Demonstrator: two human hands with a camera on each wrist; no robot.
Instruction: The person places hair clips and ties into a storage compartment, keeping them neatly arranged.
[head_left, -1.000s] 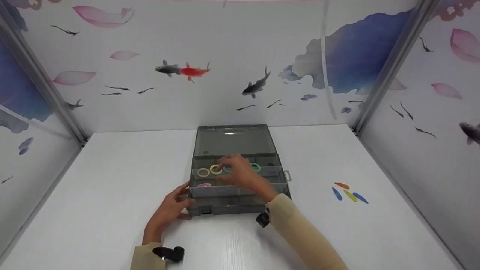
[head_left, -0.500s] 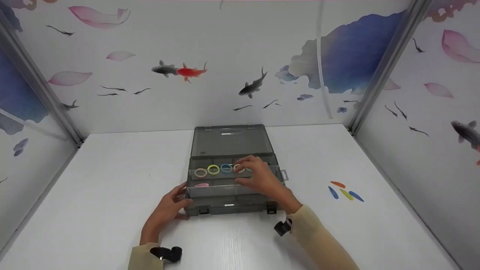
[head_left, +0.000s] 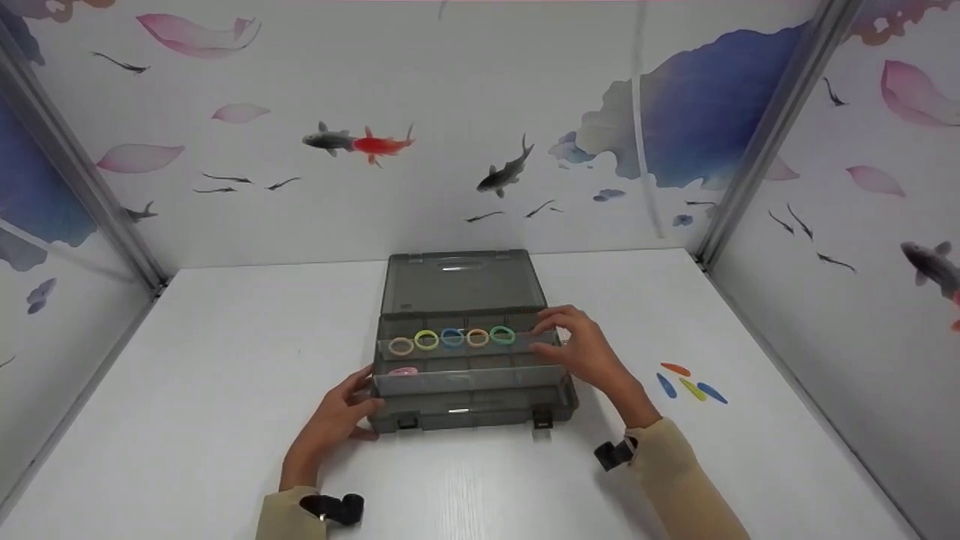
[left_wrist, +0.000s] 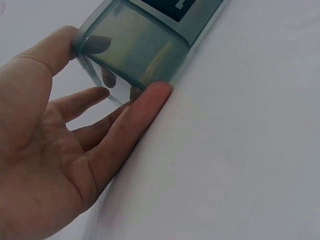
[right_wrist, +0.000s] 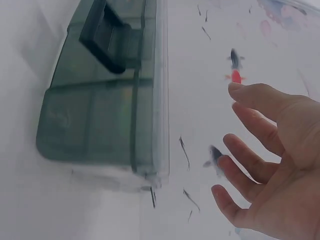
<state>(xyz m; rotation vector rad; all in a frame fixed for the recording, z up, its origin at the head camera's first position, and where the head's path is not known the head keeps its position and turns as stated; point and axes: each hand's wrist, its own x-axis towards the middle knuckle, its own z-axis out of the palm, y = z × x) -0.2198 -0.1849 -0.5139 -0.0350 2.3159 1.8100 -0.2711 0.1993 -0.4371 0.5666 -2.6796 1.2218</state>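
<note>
Clock read w/ box at ctr & printed wall [head_left: 442,75] at 12; white bench [head_left: 247,337] runs right up to the wall; grey see-thru divided box [head_left: 480,418] sits on it mid-bench; lid [head_left: 465,281] lies flipped back at 12; left hand [head_left: 335,412] at 8 o'clock, thumb & fingers spread, touching the box's near corner, prob. to steady it; right hand [head_left: 585,345] over the box's edge btwn 2 & 3, fingers loosely bent, well apart from thumb, holding nothing; can't tell if its tips touch the box.

Rings come next, along the back row's clear divider, running from approx 10 to 1: peach ring [head_left: 401,354], yellow ring [head_left: 427,349], blue ring [head_left: 452,346], second peach ring [head_left: 478,346], green ring [head_left: 502,343]; can't tell if they rest on the divider or behind it; pink item [head_left: 403,371], maybe rings too, is in the next row fwd, at 9.

Smallest: four loose clips on the bench at 3 o'clock, orange clip [head_left: 676,370], two blue, one yellow.

Progress, my judgement: five rings look set out, row's right end seems unfilled; clips not boxed; lid not closed.
</note>
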